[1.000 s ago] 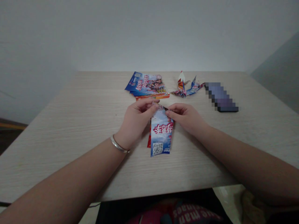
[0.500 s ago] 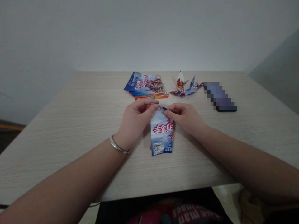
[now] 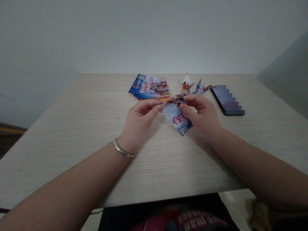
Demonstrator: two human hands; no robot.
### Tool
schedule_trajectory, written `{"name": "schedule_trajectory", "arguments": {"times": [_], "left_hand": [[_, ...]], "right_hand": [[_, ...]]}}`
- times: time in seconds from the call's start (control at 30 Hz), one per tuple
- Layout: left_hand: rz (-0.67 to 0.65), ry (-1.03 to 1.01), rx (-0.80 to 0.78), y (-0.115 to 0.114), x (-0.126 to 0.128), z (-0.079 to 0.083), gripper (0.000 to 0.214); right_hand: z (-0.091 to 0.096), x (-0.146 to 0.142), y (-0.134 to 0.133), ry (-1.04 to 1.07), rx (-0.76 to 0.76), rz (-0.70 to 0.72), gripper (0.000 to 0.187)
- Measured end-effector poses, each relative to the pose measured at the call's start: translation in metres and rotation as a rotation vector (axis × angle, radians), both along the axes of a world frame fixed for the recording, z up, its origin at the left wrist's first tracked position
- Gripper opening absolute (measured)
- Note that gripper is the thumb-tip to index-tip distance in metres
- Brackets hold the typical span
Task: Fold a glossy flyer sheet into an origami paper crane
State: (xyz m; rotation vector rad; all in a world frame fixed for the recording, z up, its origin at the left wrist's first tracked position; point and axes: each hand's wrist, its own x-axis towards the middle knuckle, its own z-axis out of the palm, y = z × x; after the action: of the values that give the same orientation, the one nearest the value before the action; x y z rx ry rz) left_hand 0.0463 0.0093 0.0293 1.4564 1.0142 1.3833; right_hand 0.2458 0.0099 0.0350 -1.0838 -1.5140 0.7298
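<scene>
A printed paper sheet (image 3: 174, 115), blue with red-and-white lettering and a QR code at its lower corner, is held up between my hands above the table. My left hand (image 3: 141, 120) pinches its upper left edge between thumb and fingers; a silver bangle circles that wrist. With thumb and fingertips, my right hand (image 3: 201, 112) grips the upper right part. Creases and a raised fold show along the top edge, and my right fingers hide some of the paper.
Beyond my left hand lies a fanned stack of printed leaflets (image 3: 150, 86). Folded paper cranes (image 3: 186, 86) stand behind my right hand, partly covered by it. A phone (image 3: 225, 99) rests at the right on the wooden table (image 3: 72, 134), which meets a wall.
The paper has turned so its lower end points down and to the right, and its top has opened wider. My right hand has moved right and slightly away.
</scene>
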Motion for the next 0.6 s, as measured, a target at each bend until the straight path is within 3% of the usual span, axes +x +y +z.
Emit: {"name": "schedule_trajectory", "arguments": {"times": [0.2,0.37,0.6], "left_hand": [[0.038,0.272,0.301,-0.001,-0.005,0.0,0.006],[0.007,0.503,0.6,-0.004,-0.008,0.005,0.021],[0.006,0.631,0.729,0.0,-0.014,0.003,0.011]], "right_hand": [[0.004,0.007,-0.003,-0.218,0.262,-0.034,0.012],[0.009,0.013,0.0,-0.462,0.523,0.038,0.012],[0.008,0.009,0.0,-0.581,0.668,0.076,0.008]]}}
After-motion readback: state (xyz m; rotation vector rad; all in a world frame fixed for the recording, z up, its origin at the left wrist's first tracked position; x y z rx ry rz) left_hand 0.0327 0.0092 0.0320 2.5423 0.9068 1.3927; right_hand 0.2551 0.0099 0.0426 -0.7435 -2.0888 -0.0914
